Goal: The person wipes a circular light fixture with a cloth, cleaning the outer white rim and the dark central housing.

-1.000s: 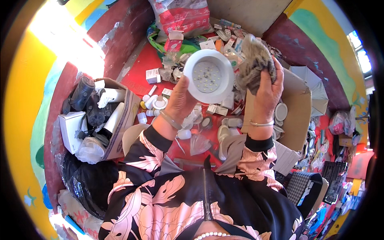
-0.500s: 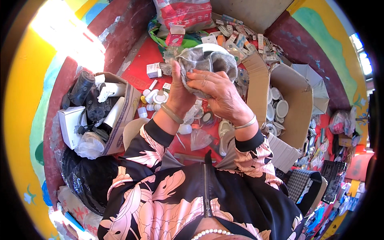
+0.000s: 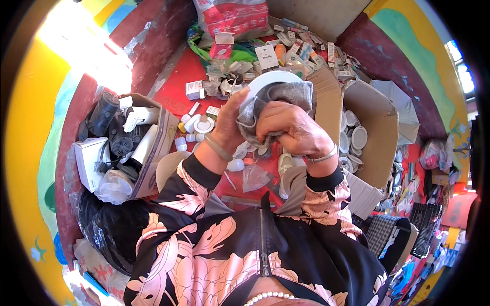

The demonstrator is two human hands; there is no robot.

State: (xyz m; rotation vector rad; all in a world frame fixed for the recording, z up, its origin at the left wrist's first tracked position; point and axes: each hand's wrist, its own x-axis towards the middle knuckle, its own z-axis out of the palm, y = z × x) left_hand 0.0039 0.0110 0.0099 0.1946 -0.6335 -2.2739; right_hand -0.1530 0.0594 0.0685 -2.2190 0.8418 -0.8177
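A white round piece with a broad rim (image 3: 269, 78) is held up in front of me, its face mostly hidden under a grey cloth (image 3: 286, 93). My left hand (image 3: 227, 123) grips the round piece at its left edge, thumb up along the rim and the other fingers hidden behind. Bunched in my closed right hand (image 3: 293, 125) is part of the cloth, pressed against the piece. The rest of the cloth drapes over its right side and hangs down beneath my fingers.
At right stands an open cardboard box (image 3: 375, 137) of white round pieces. A carton (image 3: 158, 148) of black and white devices is at left. Small boxes (image 3: 306, 51) and bottles lie across the red floor covering (image 3: 173, 92). A red-and-white sack (image 3: 235, 18) stands at the back.
My right hand has gone from flat on the cloth to a closed grip, shifting right. The cloth has bunched and slid right, baring more of the white rim.
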